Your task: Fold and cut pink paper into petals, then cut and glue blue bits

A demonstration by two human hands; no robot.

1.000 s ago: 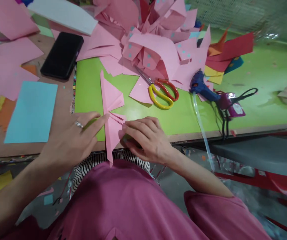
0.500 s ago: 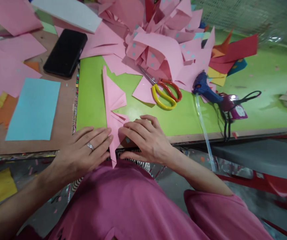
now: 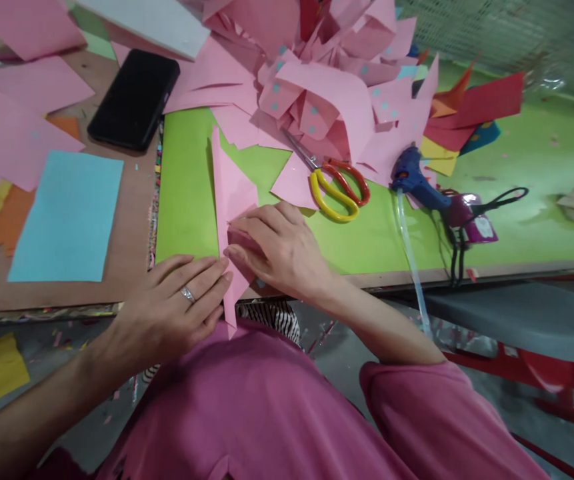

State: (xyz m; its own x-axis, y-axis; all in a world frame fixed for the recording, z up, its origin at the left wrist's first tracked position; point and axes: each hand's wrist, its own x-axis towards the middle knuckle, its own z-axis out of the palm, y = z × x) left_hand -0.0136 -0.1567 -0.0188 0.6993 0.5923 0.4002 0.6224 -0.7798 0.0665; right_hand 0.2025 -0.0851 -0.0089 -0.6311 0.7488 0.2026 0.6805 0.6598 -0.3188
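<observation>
A pink paper sheet (image 3: 235,180) lies lengthwise in front of me, with a narrow folded strip along its left edge and creased flaps on its right side. My left hand (image 3: 181,297), wearing a ring, rests flat with fingers stretched out, its fingertips pressing the lower folded strip. From the right, my right hand (image 3: 287,250) reaches over the middle of the sheet. Its thumb and forefinger are apart, their tips touching the paper near the fold, and part of a flap shows between them. Some of the flaps are hidden under this hand.
Scissors (image 3: 339,190) with yellow and red handles lie beyond my right hand, near a blue glue gun (image 3: 417,177). Crumpled pink paper (image 3: 327,93) is heaped at the back. A black phone (image 3: 134,100) and a light blue sheet (image 3: 67,217) lie at left. A grey stool (image 3: 511,323) stands at lower right.
My right hand has moved up and left along the sheet, its thumb now on the paper by the fold. My left hand stays on the strip. The view has shifted slightly.
</observation>
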